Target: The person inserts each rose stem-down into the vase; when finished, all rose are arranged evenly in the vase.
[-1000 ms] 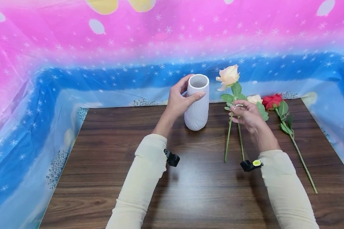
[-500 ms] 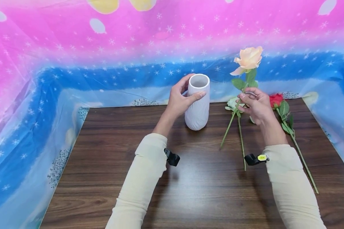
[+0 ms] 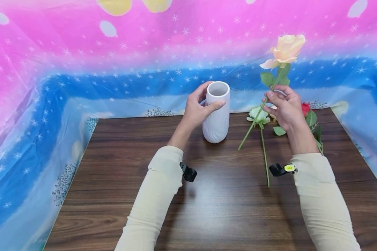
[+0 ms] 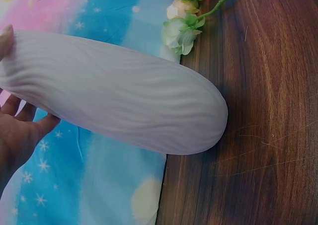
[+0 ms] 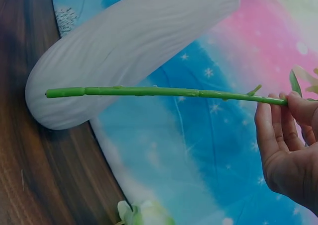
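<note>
A white ribbed vase [image 3: 216, 118] stands upright near the back of the table. My left hand [image 3: 197, 106] grips its upper part from the left, thumb across the front; the left wrist view shows the vase [image 4: 119, 93] with fingers round it. My right hand [image 3: 287, 108] pinches the green stem of a peach rose [image 3: 287, 48] just below the leaves. The rose is lifted off the table, its bloom up to the right and its stem end slanting down toward the vase. In the right wrist view the bare stem [image 5: 164, 91] crosses in front of the vase [image 5: 119, 51].
On the dark wooden table [image 3: 128, 181] lies a white-green rose [image 3: 258, 115], its stem toward the front. A red rose [image 3: 305, 108] and a cream one, partly behind my right hand, lie right of it. A patterned cloth [image 3: 128, 87] hangs behind the table.
My right hand has lifted the peach rose up and to the right, away from the other flowers; its stem now tilts more. The left hand and the vase have stayed put.
</note>
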`<action>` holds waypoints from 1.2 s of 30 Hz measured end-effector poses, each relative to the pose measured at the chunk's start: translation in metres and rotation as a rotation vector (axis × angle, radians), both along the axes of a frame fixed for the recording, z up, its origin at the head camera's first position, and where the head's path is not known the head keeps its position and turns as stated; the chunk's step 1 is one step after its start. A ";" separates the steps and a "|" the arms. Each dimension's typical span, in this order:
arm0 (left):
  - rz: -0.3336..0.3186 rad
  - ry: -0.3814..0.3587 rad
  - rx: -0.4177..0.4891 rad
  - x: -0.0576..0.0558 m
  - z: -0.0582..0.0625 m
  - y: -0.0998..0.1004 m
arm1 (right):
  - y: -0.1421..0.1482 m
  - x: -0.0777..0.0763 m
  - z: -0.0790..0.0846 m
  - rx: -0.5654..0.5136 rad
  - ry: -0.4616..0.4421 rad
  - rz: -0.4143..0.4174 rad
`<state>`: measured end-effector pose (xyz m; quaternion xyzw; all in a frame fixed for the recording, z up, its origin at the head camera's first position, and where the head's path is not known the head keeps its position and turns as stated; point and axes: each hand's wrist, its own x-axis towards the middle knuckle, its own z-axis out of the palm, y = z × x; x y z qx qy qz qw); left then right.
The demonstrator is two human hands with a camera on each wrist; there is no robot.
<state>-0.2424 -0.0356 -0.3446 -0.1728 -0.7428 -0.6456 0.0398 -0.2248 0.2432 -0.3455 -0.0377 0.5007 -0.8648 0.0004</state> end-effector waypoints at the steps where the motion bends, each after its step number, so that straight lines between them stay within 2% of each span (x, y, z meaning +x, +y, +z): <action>1: -0.001 -0.003 0.002 0.000 0.000 0.000 | -0.001 -0.001 0.002 -0.016 0.005 -0.004; 6: -0.001 -0.009 0.003 0.000 0.000 0.000 | -0.005 -0.003 0.013 -0.072 0.028 -0.025; 21: 0.011 -0.011 -0.017 0.000 0.002 -0.002 | -0.007 -0.004 0.037 -0.142 0.106 -0.034; 29: 0.010 -0.009 -0.025 0.001 -0.002 -0.002 | -0.008 -0.006 0.047 -0.166 0.135 -0.082; 36: 0.010 -0.009 -0.027 0.000 -0.001 -0.001 | -0.012 -0.009 0.062 -0.179 0.177 -0.151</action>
